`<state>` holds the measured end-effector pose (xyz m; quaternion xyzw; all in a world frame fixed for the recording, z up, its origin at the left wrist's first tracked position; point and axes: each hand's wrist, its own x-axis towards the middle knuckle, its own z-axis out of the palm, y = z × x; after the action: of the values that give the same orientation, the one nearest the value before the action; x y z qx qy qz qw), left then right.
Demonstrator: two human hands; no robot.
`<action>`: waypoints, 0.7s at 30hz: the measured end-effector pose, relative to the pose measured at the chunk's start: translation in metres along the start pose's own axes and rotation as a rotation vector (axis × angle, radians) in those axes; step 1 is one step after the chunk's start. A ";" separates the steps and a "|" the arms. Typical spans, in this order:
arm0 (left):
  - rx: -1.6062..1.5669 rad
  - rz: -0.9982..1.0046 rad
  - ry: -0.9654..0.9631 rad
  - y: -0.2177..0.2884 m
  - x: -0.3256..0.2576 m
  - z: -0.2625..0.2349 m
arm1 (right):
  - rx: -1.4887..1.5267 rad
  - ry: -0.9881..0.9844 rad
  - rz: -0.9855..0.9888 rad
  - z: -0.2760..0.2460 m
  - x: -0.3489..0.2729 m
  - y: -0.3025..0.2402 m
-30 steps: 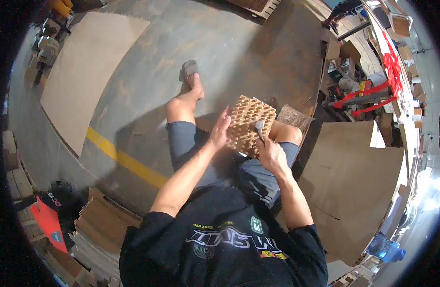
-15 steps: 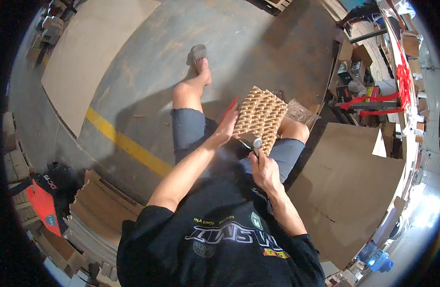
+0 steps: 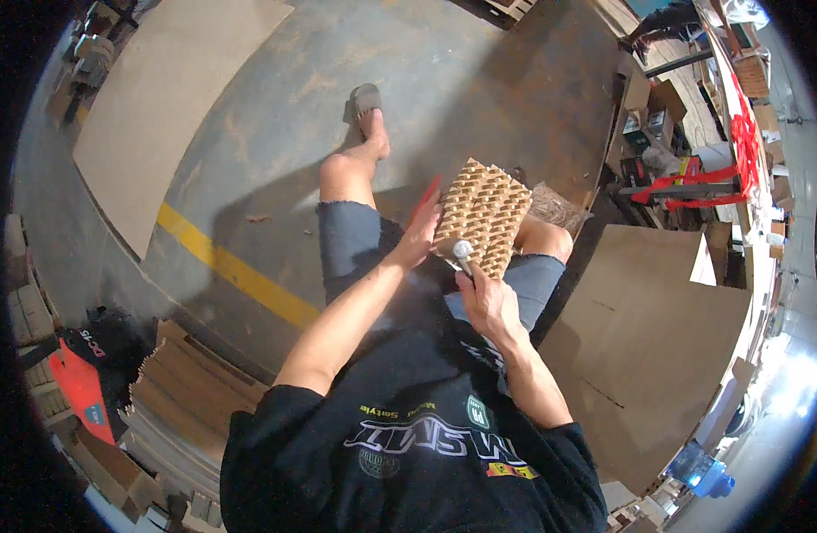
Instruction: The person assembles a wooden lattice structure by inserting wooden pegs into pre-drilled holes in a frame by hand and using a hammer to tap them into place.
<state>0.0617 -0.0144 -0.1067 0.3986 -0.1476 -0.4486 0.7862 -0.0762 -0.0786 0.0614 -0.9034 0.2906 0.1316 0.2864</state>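
Note:
A tan honeycomb cardboard block [image 3: 486, 211] rests on my lap, tilted up between my knees. My left hand [image 3: 423, 233] lies flat against the block's left side, fingers stretched, steadying it. My right hand [image 3: 481, 298] is closed around a small tool with a pale rounded end [image 3: 462, 250], whose tip meets the block's lower edge. I am seated, left leg stretched forward on the concrete floor.
Large cardboard sheets [image 3: 653, 342] lie to my right, another sheet [image 3: 159, 98] on the floor far left. A stack of cardboard pieces [image 3: 182, 391] and a red machine [image 3: 75, 377] sit at my left. A yellow floor line [image 3: 235, 275] crosses below. Cluttered shelves [image 3: 710, 133] stand at right.
The block has shifted slightly; my right hand with the tool has moved down from the block's middle to its lower edge. My left hand stays on the block's left side.

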 end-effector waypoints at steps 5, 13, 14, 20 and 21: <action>-0.128 0.088 -0.153 -0.001 0.006 -0.003 | 0.036 0.069 0.056 0.002 0.007 0.002; -0.071 -0.013 -0.062 -0.003 0.012 -0.003 | -0.078 0.013 -0.131 -0.006 0.019 0.015; -0.088 -0.057 -0.068 0.001 0.016 -0.003 | -0.063 0.000 -0.108 -0.017 0.022 0.009; -0.171 -0.021 -0.109 0.008 0.016 0.005 | 0.077 0.098 0.027 -0.012 0.029 0.018; -0.169 -0.017 -0.109 0.008 0.015 0.004 | 0.077 0.100 0.023 -0.015 0.031 0.020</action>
<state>0.0720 -0.0268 -0.1001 0.3070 -0.1485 -0.4873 0.8039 -0.0622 -0.1152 0.0521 -0.8937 0.3198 0.0786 0.3046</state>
